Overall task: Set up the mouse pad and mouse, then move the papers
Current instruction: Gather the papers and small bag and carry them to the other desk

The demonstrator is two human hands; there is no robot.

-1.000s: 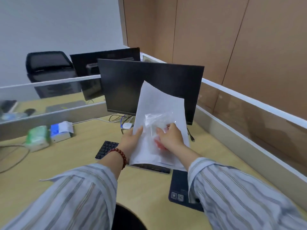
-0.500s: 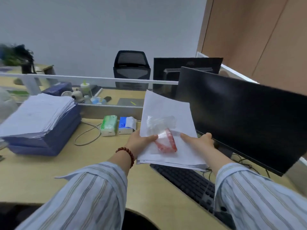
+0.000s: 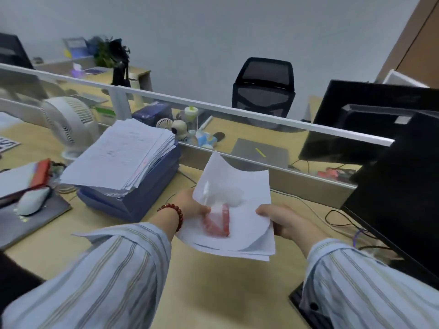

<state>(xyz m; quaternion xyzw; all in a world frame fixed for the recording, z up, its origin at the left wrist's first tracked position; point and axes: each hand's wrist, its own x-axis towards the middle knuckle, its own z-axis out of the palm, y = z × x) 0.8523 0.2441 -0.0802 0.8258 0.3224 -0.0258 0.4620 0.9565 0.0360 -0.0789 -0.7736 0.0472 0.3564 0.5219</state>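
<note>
Pale wood worktop (image 3: pixel 213 288) fills the near view, with striped sleeves reaching forward over it. Just beyond them, both hands carry the papers (image 3: pixel 240 224) in the air above the worktop. The left hand (image 3: pixel 192 205) is closed on the left edge, thumb on top pressing a clear bag (image 3: pixel 219 210) with something red inside against the top sheet. The right hand (image 3: pixel 282 223) pinches the right edge, fingers underneath. The top sheet's far corner curls upward and the sheets fan apart at the near right corner.

To the left, a tall paper stack (image 3: pixel 123 155) rests on blue folders (image 3: pixel 133 200); this looks the likely place to set the sheets down, though that is a guess. Farther left, a white mouse (image 3: pixel 33 203) sits on a dark pad (image 3: pixel 31 224), so the set-up step seems done.

To move the papers well, both hands should keep them level so the bag does not slide off, hold the thumb on it, and lower the sheets flat, squaring the fanned corner before letting go. Right of the hands stands a black monitor (image 3: pixel 403 200), with cables (image 3: pixel 342 222) below it. Beyond the glass partition (image 3: pixel 237 115) are a fan (image 3: pixel 69 122) and a chair (image 3: pixel 263 89).
</note>
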